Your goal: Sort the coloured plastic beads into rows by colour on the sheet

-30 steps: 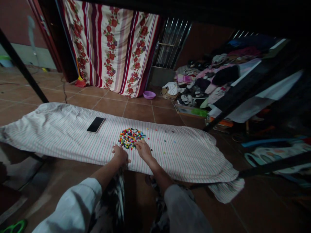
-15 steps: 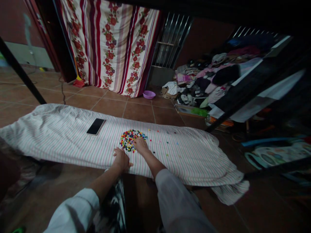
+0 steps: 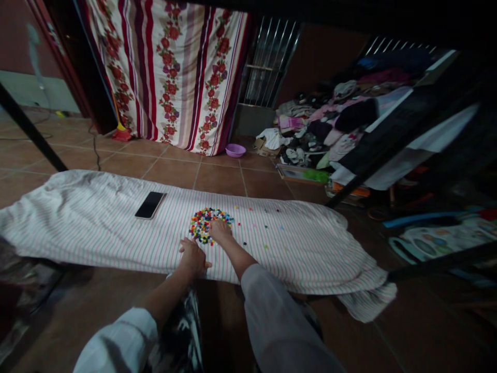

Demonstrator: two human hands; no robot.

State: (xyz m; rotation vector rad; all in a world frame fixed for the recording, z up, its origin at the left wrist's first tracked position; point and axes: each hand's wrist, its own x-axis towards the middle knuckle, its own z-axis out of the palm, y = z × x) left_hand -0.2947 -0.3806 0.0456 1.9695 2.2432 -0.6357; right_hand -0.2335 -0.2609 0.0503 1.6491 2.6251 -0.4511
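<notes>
Many small colourful bead-like pieces (image 3: 199,224) lie in a round cluster on a striped cloth (image 3: 97,228). My right hand (image 3: 221,231) is over the right part of the cluster, its fingers bent down and drawn together at the pieces. Whatever is between those fingertips is too small to make out. At the near edge of the cluster my left hand (image 3: 193,256) rests on the cloth, fingers apart and thumb out to the right, holding nothing. Several loose pieces (image 3: 266,227) are scattered, spaced apart, to the right of the cluster.
A phone (image 3: 150,205) lies on the cloth left of the cluster. Beyond, on the tiled floor, are a purple basin (image 3: 235,151), a red broom (image 3: 121,133) and a floral curtain (image 3: 186,77). A heap of clothes (image 3: 322,119) fills the back right. Dark metal bars (image 3: 33,127) flank the cloth.
My right hand has shifted slightly left and further over the cluster. My left hand stays in place on the cloth. The whole view has moved a little.
</notes>
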